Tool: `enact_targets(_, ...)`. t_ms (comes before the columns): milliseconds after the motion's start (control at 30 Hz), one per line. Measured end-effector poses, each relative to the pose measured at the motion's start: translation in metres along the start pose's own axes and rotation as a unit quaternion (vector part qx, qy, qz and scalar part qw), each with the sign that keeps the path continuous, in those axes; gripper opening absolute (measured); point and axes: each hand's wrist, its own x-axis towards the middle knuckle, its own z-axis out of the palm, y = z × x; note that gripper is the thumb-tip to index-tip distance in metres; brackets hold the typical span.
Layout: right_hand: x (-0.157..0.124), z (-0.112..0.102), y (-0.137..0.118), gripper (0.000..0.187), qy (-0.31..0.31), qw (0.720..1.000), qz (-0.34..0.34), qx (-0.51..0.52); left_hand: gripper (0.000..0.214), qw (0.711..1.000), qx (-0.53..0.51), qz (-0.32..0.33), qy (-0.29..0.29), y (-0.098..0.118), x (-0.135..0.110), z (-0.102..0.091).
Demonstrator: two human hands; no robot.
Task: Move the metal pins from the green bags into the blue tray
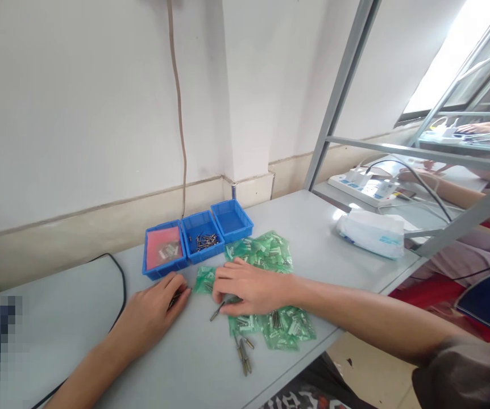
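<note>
My left hand rests on the table with its fingers curled. Small dark metal pins show between thumb and fingers, partly hidden. To its right, my right hand is closed, thumb and fingers together at a slim metal pin that sticks out towards the left. Beneath and around this hand lie green plastic bags with metal pins inside. A smaller green bag lies between the two hands. Several loose metal pins are on the table below the right hand.
Behind the hands stand three blue trays: one with a pink sheet and a clear bag, one with loose pins, one bare. A white soft pack, a metal frame and a co-worker's arm are to the right.
</note>
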Motion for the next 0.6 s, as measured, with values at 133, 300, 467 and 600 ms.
enact_targets(133, 0.0023, 0.0033, -0.0025, 0.011, -0.018, 1.000, -0.009, -0.005, 0.028, 1.000, 0.001, 0.001, 0.005, 0.0001, 0.0002, -0.0002)
enact_targets(300, 0.0033, 0.0020, -0.0049, 0.007, 0.024, 0.999, 0.014, 0.027, 0.028, 1.000, 0.003, -0.002, 0.010, 0.0004, -0.0002, -0.0011)
enact_targets(467, 0.0034, -0.0054, -0.0037, 0.008, 0.109, 0.985, 0.064, 0.119, 0.027, 1.000, 0.004, 0.011, 0.017, -0.0009, -0.0010, 0.0006)
enact_targets(600, 0.0045, -0.0038, 0.0033, 0.016, 0.182, 0.964, 0.062, 0.184, 0.027, 1.000, -0.002, 0.015, 0.018, -0.0012, -0.0004, 0.0010)
